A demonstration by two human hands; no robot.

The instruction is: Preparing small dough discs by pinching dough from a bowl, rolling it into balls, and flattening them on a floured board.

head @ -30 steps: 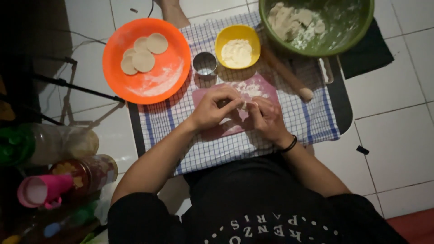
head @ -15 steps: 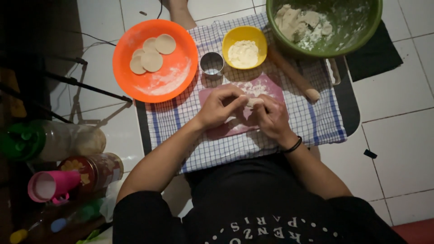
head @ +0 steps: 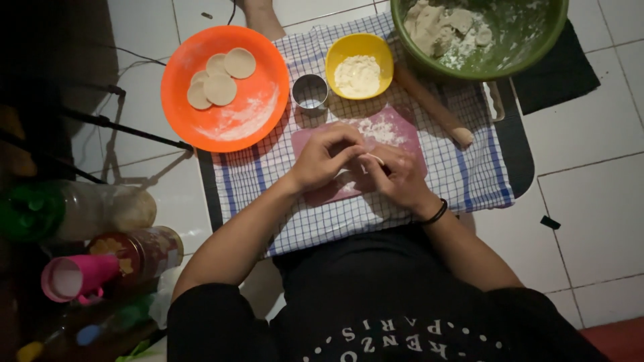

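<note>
On the pink board (head: 396, 131), both hands (head: 365, 167) pinch 1 small pale dough piece (head: 372, 159).

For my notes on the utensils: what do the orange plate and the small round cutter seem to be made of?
The round orange plate looks like plastic: uniform bright colour, smooth, slightly glossy surface dusted with flour. The small round cutter seems to be metal, probably steel: grey, shiny, reflective rim.

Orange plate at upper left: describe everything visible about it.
The orange plate is round, shallow and plastic-looking, lying flat partly on the white floor tiles and partly on the edge of the checked cloth. Several pale, flat dough discs sit overlapping in its upper half, and white flour smears its lower right. A small metal ring cutter stands just right of its rim. Neither hand touches it.
</note>
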